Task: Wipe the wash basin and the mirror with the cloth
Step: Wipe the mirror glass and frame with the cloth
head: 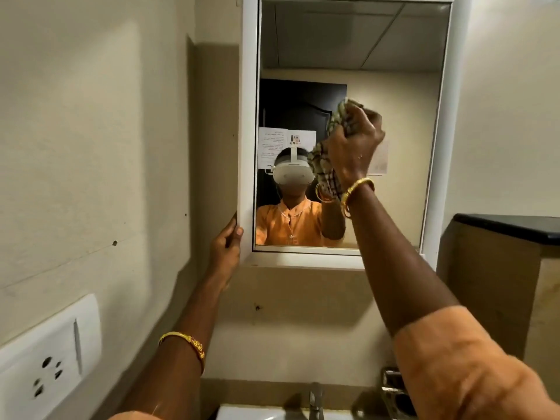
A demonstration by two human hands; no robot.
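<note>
A white socket plate (45, 356) sits on the wall at far left, well below and left of the left hand (225, 247). That hand grips the lower left edge of the mirror's white frame (247, 147), fingers curled round it, thumb on the front face. Right of that grip is the mirror (348, 56) glass, and against it, up and to the right, the right hand (353, 147) clutches the checked cloth (322, 168) in a closed fist; the cloth bunches out left of the fist and hangs below it toward the wrist, pressed to the glass. Far beneath both hands, at the bottom edge, lie the wash basin (251, 413) and its tap (315, 398).
</note>
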